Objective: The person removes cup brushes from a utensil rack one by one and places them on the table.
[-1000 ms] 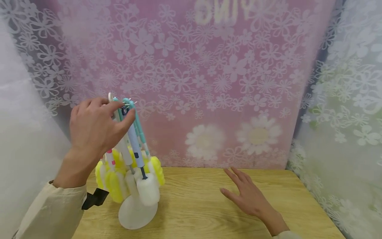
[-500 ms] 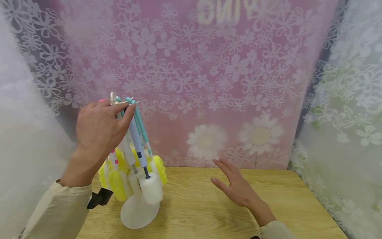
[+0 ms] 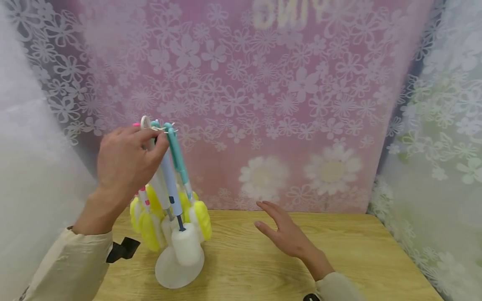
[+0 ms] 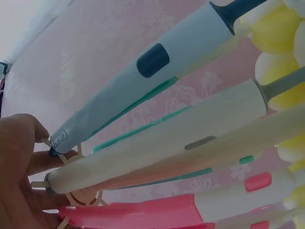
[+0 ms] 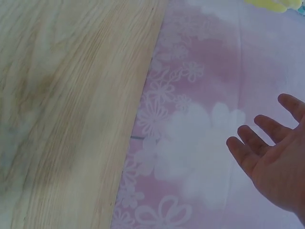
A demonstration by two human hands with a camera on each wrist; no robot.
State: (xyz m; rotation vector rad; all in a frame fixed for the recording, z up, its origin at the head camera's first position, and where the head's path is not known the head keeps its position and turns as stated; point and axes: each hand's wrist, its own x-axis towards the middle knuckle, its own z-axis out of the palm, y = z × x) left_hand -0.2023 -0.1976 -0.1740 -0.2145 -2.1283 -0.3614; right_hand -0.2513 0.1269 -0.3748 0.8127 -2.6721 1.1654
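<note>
A stand with a round white base (image 3: 178, 271) holds several hanging cup brushes with white and yellow sponge heads. My left hand (image 3: 122, 159) grips the stand's hooked top, its fingers among the hooks in the left wrist view. Close by its thumb is the upper end of a light blue brush handle (image 3: 169, 179). A white handle (image 4: 157, 152) and a pink handle (image 4: 138, 212) hang beside it. Teal handles (image 3: 177, 156) hang at the right of the stand. My right hand (image 3: 282, 234) holds nothing, fingers extended, over the table on the right.
The wood-grain table (image 3: 241, 259) ends at a pink flowered curtain (image 3: 263, 104) at the back. Pale flowered sheets (image 3: 444, 167) close in the sides. A black strap (image 3: 123, 249) sticks out from my left sleeve.
The hanging brushes have turned a little about the stand; the light blue brush's white sponge now sits lower, over the base. My right hand has moved left.
</note>
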